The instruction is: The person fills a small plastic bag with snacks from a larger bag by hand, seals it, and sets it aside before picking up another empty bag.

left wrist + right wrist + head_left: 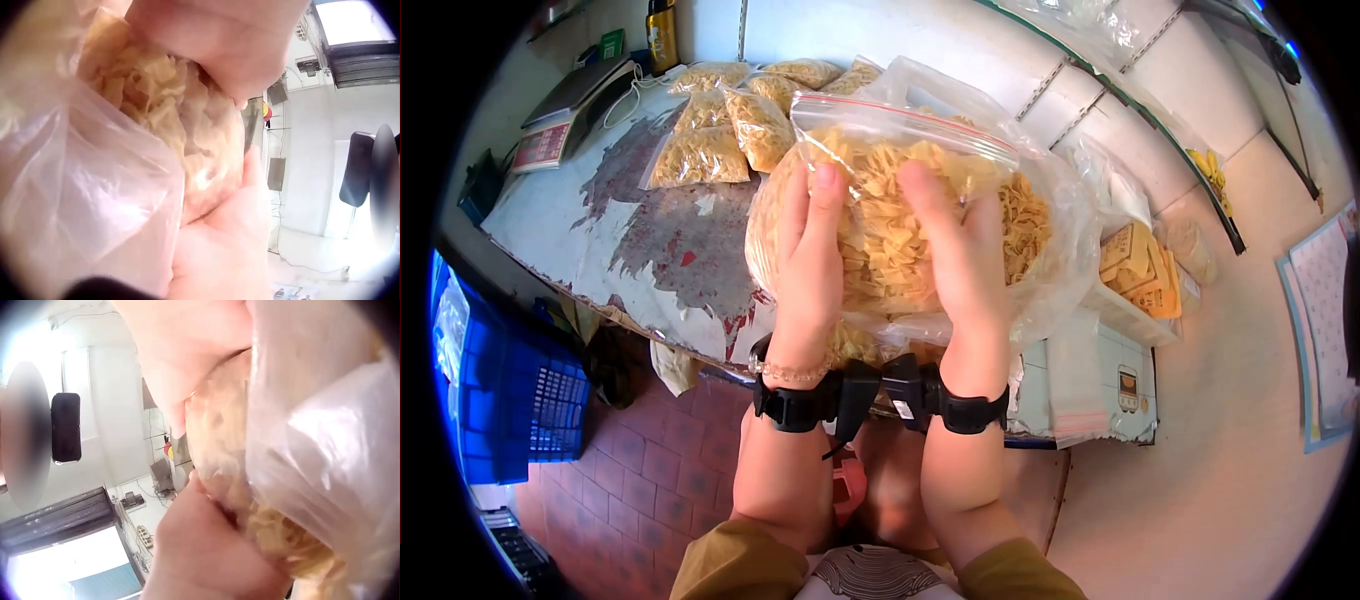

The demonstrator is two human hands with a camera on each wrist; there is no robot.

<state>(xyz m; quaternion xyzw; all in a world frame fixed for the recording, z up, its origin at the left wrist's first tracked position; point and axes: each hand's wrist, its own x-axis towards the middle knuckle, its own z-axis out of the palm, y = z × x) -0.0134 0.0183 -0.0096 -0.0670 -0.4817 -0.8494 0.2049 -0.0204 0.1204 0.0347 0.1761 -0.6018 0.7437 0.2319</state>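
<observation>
A clear zip bag [890, 220] with a red-lined top, full of pale yellow, dried, curled flakes, stands between both hands. My left hand [808, 265] grips its left side, thumb up along the front. Opposite, my right hand [965, 255] holds the right side, its thumb also on the front. The fingers reach round the sides and are partly hidden. Behind and right of it, a larger clear plastic bag [1065, 270] holds more flakes [1025, 220]. In the left wrist view, the flakes [156, 87] show between the hands beside cloudy plastic [94, 187].
Several filled bags [700, 155] lie at the back left of the worn table [610, 240]. A scale [550, 140] and a yellow bottle [662, 38] are beyond. Orange packets [1140, 265] sit in a white tray at right. Blue crates [510, 370] stand at lower left.
</observation>
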